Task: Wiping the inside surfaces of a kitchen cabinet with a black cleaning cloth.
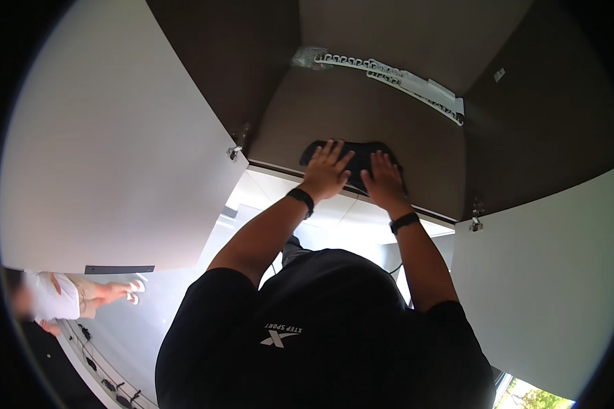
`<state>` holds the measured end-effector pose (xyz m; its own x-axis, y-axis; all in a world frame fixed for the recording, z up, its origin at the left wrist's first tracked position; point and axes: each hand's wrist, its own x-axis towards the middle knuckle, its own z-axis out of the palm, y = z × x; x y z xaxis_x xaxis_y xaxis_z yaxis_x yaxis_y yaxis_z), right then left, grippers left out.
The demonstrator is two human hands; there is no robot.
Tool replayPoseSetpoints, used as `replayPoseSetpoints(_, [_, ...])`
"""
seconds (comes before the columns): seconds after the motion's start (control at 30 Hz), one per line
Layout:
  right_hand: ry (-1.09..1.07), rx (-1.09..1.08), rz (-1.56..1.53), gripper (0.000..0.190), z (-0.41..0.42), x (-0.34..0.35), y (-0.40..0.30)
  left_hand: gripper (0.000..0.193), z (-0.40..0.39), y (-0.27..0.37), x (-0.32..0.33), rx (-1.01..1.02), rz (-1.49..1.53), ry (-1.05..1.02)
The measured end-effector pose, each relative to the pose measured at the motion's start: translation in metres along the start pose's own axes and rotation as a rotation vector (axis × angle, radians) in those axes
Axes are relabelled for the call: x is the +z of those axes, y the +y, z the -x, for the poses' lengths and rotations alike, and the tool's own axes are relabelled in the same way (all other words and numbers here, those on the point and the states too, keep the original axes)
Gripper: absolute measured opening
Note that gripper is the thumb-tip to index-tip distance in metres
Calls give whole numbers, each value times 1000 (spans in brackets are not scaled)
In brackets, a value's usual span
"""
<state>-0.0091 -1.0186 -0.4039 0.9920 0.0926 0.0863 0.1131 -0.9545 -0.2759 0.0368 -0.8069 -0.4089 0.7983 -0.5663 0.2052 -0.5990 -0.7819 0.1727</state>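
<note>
A black, soft-looking item (360, 158), perhaps folded cloth, lies flat near the front edge of a brown cabinet shelf (430, 174). On its left part rests my left hand (327, 171), palm down with the fingers spread. My right hand (385, 180) lies palm down over its right part, the thumb apart from the fingers. Neither hand grips anything. Part of the black item is hidden beneath my hands. Each wrist wears a black band.
White plastic hangers (414, 87) lie along the shelf's back, beside crumpled clear plastic (309, 57). A left cabinet door (117, 143) and a right cabinet door (537, 266) stand open on metal hinges. Another person (66, 296) is at the far left; cables (100, 365) run nearby.
</note>
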Motion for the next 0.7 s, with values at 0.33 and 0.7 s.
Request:
replayPoseSetpoints(0.33, [185, 326, 91, 66, 80, -35, 90, 59, -29, 125, 25, 219, 164, -38])
replayPoseSetpoints(0.7, [181, 119, 192, 68, 18, -8, 14, 63, -8, 44, -3, -10, 68, -68])
